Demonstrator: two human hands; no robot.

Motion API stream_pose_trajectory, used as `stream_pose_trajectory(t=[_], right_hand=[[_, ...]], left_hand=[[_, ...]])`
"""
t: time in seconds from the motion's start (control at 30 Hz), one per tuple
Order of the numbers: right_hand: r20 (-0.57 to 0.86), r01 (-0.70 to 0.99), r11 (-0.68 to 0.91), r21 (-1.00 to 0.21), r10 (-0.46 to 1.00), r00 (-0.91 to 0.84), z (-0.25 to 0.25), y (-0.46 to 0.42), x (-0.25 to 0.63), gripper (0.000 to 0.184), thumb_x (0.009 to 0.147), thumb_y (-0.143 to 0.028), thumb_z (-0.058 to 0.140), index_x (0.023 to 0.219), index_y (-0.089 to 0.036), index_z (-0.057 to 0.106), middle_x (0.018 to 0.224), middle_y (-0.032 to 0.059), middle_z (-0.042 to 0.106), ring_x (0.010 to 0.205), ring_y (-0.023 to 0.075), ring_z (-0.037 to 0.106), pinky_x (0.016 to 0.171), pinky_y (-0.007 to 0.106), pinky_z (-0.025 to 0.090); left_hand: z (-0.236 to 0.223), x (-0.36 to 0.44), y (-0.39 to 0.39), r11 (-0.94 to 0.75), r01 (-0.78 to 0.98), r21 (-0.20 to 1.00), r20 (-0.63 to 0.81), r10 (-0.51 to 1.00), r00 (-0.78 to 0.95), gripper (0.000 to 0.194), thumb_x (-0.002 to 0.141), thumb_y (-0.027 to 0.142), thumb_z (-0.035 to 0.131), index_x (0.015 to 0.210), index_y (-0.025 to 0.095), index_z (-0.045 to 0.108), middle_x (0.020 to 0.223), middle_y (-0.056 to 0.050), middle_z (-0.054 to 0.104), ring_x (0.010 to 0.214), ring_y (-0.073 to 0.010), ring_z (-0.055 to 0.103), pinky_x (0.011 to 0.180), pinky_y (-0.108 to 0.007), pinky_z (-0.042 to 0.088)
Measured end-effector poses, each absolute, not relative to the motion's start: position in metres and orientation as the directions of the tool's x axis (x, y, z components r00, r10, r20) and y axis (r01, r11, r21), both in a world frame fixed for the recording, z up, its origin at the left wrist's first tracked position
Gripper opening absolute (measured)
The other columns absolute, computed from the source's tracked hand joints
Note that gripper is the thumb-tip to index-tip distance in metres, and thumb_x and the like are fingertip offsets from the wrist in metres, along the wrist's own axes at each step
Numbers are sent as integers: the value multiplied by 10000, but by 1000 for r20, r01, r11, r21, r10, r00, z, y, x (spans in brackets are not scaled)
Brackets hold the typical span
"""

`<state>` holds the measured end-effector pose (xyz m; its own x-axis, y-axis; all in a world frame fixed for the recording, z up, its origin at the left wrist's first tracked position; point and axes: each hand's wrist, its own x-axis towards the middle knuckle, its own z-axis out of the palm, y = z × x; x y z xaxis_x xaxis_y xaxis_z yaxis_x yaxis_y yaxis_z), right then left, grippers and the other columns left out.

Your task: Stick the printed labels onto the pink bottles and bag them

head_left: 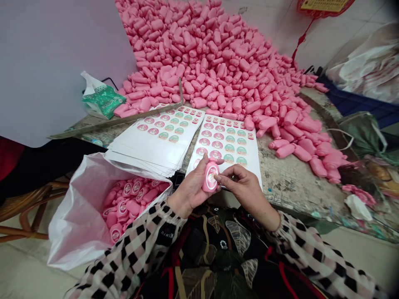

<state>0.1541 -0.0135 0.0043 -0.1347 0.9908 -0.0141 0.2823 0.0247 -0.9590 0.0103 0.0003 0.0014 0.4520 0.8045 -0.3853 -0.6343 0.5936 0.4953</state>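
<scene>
The left hand (190,187) grips a small pink plastic bottle (210,176) with a round label, the right hand (243,187) pinching its side; labelled pink bottles (131,199) lie in a white plastic bag (77,216) at eight o'clock, an unlabelled pink bottle heap (212,70) at twelve.

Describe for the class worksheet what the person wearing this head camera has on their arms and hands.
Long sleeves cover both forearms, the left sleeve and the right sleeve, in a black, white and pale pink check. The left sleeve carries a black patch with small white lettering. The left hand and right hand are bare, without gloves.
</scene>
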Motion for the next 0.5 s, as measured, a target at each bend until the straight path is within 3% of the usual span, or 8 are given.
stream_pose_trajectory(t=[0.17, 0.23, 0.33, 0.43, 0.5], right_hand=[[-2, 358, 45, -933, 991, -131, 2, -14, 157, 238, 750, -446, 665, 736, -211, 626, 724, 9, 655, 662, 152, 579, 637, 290, 448], [9, 386, 67, -920, 989, -149, 3, -16, 159, 227, 756, -439, 657, 735, -215, 624, 724, 5, 650, 681, 156, 577, 642, 288, 443], [40, 461, 134, -877, 977, -208, 6, -19, 163, 206, 779, -432, 634, 768, -225, 635, 759, 1, 644, 705, 152, 572, 647, 277, 430], [91, 588, 236, -774, 960, -266, 11, -20, 170, 203, 801, -438, 608, 829, -243, 657, 821, 12, 638, 753, 157, 558, 663, 272, 410], [78, 621, 204, -757, 972, -224, 12, -18, 176, 232, 790, -462, 610, 821, -237, 655, 800, 15, 625, 734, 158, 542, 644, 269, 401]], left_hand=[[3, 2, -5, 641, -536, 548, -353, 759, 547, 534, 810, 598, 500, 1162, 198, 545, 737, -19, 549, 611, -122, 562, 572, -267, 496], [5, -2, -7, 650, -461, 604, -349, 736, 580, 513, 775, 440, 648, 1218, 230, 497, 765, -9, 565, 631, -120, 575, 618, -284, 506], [8, -9, -10, 656, -349, 669, -353, 694, 628, 717, 643, 106, 741, 1266, 272, 428, 829, 5, 588, 656, -116, 594, 669, -297, 509], [7, -13, -11, 670, -314, 673, -333, 653, 680, 731, 626, 21, 670, 1266, 257, 409, 805, 5, 593, 646, -127, 608, 673, -299, 504], [4, -13, -11, 679, -327, 658, -305, 636, 709, 678, 643, 21, 629, 1245, 248, 412, 791, 2, 594, 637, -136, 614, 675, -314, 502]])
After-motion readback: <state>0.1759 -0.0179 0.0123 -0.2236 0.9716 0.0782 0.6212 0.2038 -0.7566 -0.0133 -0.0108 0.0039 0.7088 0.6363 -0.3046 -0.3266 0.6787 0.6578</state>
